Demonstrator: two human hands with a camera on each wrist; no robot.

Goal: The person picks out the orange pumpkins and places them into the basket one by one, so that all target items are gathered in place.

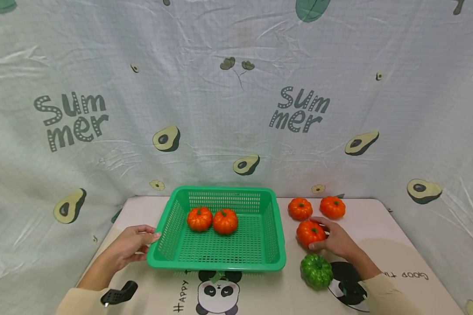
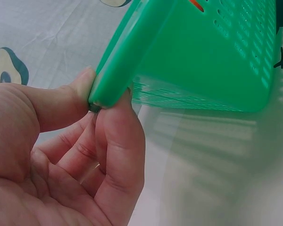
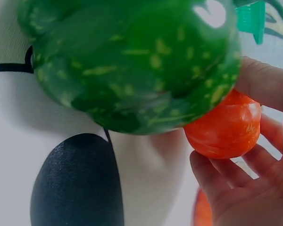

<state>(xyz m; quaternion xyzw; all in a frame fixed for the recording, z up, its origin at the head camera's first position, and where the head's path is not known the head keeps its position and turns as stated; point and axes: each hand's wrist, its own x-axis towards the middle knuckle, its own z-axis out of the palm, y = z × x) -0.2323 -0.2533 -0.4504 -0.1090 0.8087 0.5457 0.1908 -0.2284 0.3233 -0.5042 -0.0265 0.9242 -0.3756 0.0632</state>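
Left hand (image 1: 132,246) at basket (image 1: 217,265), right hand (image 1: 337,238) at orange pumpkin (image 1: 309,234)

We see the left pinching the rim, the right curled round its pumpkin, right of the basket. A green pumpkin (image 1: 316,271) sits nearer us; two rear pumpkins (image 1: 300,209) lie just beyond.

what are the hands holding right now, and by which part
The left hand pinches the green basket by its left rim; the right hand grips an orange pumpkin by its sides.
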